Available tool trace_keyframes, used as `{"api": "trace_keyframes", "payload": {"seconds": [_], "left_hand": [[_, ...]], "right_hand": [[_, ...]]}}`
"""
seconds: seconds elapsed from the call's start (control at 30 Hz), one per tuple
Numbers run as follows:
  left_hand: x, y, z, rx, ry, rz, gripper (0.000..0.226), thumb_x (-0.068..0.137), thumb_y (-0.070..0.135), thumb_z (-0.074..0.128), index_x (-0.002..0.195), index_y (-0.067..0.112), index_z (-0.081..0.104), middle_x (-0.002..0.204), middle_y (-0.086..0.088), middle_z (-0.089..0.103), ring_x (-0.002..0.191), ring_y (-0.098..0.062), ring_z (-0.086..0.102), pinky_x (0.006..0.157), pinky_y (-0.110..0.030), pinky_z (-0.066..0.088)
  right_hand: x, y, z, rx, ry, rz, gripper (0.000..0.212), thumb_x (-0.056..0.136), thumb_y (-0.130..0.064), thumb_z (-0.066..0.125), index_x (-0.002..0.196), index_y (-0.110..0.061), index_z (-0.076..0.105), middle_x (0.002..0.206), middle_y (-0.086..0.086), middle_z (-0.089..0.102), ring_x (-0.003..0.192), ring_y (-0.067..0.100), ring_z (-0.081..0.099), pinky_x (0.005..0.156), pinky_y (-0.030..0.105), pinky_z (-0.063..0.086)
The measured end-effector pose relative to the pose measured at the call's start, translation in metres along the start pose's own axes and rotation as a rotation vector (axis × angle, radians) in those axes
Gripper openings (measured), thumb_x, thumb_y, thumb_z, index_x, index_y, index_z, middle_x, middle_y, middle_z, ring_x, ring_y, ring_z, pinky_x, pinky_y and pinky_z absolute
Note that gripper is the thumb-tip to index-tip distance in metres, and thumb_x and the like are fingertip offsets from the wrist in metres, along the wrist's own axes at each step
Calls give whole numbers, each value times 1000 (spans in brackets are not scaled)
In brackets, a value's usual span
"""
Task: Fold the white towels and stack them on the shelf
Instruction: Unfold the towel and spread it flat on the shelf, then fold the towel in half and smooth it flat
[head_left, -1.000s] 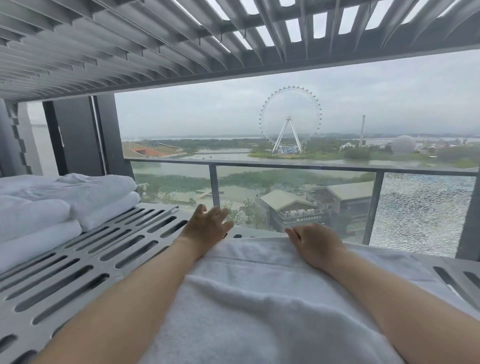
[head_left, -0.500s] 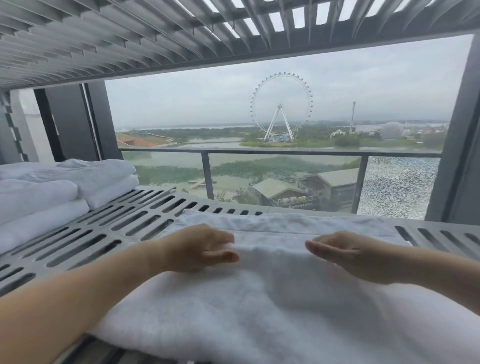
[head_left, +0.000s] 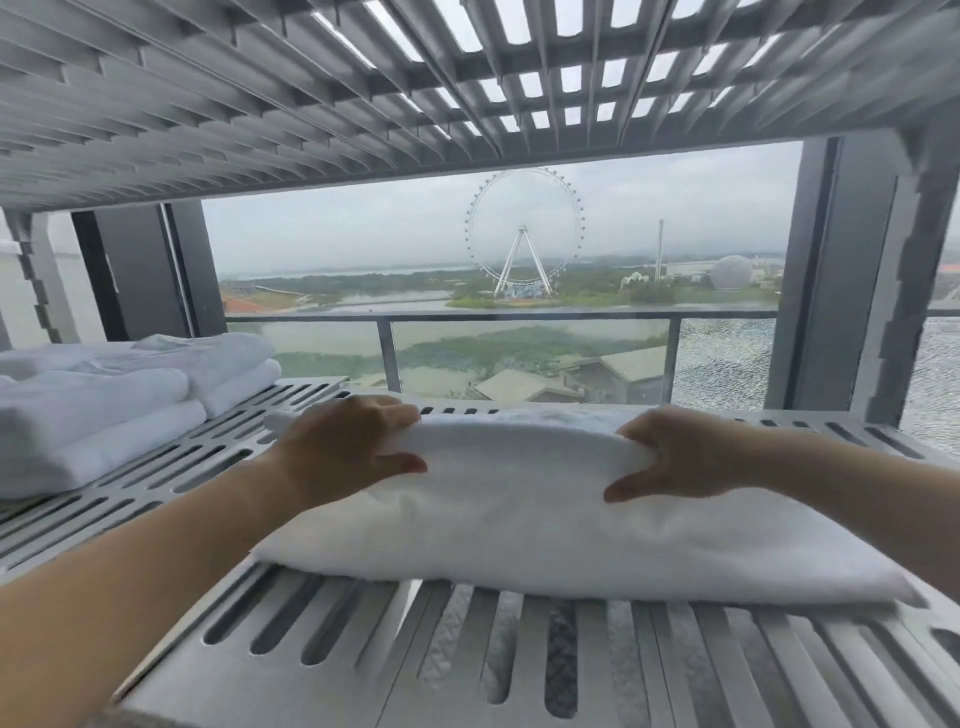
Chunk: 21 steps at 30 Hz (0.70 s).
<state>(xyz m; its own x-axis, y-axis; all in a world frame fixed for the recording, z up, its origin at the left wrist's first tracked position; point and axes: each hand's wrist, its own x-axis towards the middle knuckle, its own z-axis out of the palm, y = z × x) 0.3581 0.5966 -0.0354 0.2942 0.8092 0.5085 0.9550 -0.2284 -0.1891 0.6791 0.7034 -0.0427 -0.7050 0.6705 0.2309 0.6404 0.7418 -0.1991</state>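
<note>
A grey slotted metal shelf (head_left: 322, 623) carries all the linen in view, beneath a second slatted grey shelf (head_left: 260, 104) overhead. A folded white terry towel (head_left: 519, 519) lies across the middle of the lower shelf, its long edge parallel to the shelf front and its near edge set back from that front. The left hand (head_left: 337, 447) is clenched on the towel's far left portion, fingers over the top fold and thumb pressed against the near face. The right hand (head_left: 675, 457) takes a matching grip on the far right portion, fingers curled over the fold and thumb on the near face. Between the two hands the far edge of the towel stands raised into a ridge; whether it is clear of the shelf there cannot be told. To the left of this towel, well apart from it, sits a stack of folded white towels (head_left: 104, 405), several layers deep, reaching to the shelf's back edge. Behind the shelf, a glass balcony railing (head_left: 519, 332) stands before water, low buildings and a white Ferris wheel (head_left: 523, 234).
</note>
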Motion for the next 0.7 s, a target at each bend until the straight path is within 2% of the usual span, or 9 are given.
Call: {"api": "trace_keyframes", "payload": {"seconds": [0.13,0.27,0.33,0.4,0.5,0.57,0.63,0.7], "left_hand": [[-26,17,-31,-21,18,5,28,82,49,59,95,24,60,93,8,61,87,-18,60,71,-30,44],[-60,35,-54,-11,-1,-62,19,82,40,60,97,28,60,98,11,62,92,-17,58,67,-27,35],[-81,45,-61,-1,-23,-97,13,82,37,58,94,31,58,93,11,60,86,-16,56,65,-27,31],[-102,54,-67,-20,-56,-130,9,82,32,55,91,31,54,86,10,56,83,-19,56,63,-27,32],[-131,65,-69,-42,-94,-129,9,83,29,53,92,30,54,92,7,60,88,-22,58,63,-29,34],[-143,71,-68,-43,-129,-137,12,85,26,52,97,29,55,97,4,57,92,-23,57,64,-30,37],[-150,78,-67,-33,-171,-166,21,85,20,50,106,25,54,105,0,51,98,-24,54,69,-31,40],[-151,82,-67,-36,-219,-175,28,83,13,49,110,22,51,114,-1,49,104,-24,51,77,-32,41]], "right_hand": [[-28,-19,-17,-46,39,9,36,62,-54,75,56,-27,52,47,-14,53,43,0,48,44,13,37],[-59,-47,-26,-167,99,-20,31,65,-45,76,55,-29,51,51,-14,52,52,1,52,51,20,42],[-76,-62,-26,-215,104,-25,29,66,-41,74,54,-33,49,52,-14,52,56,2,54,57,27,46],[-95,-76,-22,-237,81,-28,26,67,-39,72,56,-35,49,53,-15,53,59,3,55,58,26,44],[-121,-95,-12,-254,-10,-27,22,70,-39,69,60,-34,50,60,-13,57,61,2,55,54,17,37],[-133,-104,-6,-273,-59,4,23,73,-38,66,60,-32,49,63,-11,58,63,5,56,56,22,42],[-139,-109,-3,-289,-75,35,25,76,-37,64,59,-32,45,68,-11,55,70,13,55,67,32,48],[-141,-112,0,-266,-81,42,23,78,-36,63,63,-35,45,78,-11,50,76,13,50,72,31,43]]}}
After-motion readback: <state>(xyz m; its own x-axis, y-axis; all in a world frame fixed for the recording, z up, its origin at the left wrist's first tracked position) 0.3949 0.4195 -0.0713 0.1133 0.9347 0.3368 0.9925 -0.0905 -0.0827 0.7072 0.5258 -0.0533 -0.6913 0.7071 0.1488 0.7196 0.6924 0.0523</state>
